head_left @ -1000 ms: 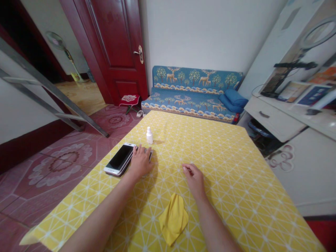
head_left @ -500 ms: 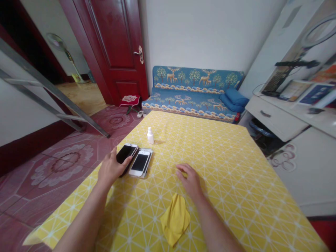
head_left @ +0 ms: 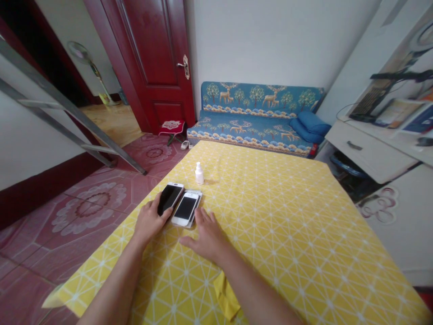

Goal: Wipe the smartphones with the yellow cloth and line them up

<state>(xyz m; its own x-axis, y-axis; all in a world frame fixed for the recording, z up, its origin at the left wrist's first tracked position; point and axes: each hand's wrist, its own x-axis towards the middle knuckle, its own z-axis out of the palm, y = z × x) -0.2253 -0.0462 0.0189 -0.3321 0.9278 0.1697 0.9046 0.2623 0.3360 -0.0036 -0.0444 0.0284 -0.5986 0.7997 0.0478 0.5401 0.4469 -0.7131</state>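
Observation:
On the yellow patterned tablecloth (head_left: 287,234), a white smartphone (head_left: 185,209) lies face up on a silver-edged phone or case (head_left: 198,198). Just left of it is a black-screened smartphone (head_left: 169,197). My left hand (head_left: 150,221) cups that phone's lower end between thumb and fingers. My right hand (head_left: 206,237) rests on the cloth with fingers spread, its fingertips close to the white phone's lower right corner. A small white dropper bottle (head_left: 199,174) stands beyond the phones. A yellow wiping cloth (head_left: 226,295) lies near the table's front, partly hidden by my right forearm.
A blue deer-patterned sofa (head_left: 257,117) stands beyond the far table edge. A metal ladder (head_left: 67,108) leans at left over the pink patterned floor (head_left: 84,212). A dark red door (head_left: 152,58) stands at the back, and a white desk with a drawer (head_left: 370,149) is at right.
My right hand has moved left to the phones, its forearm now over the yellow cloth. My left hand has shifted onto the black phone's lower end, and the view has tilted slightly.

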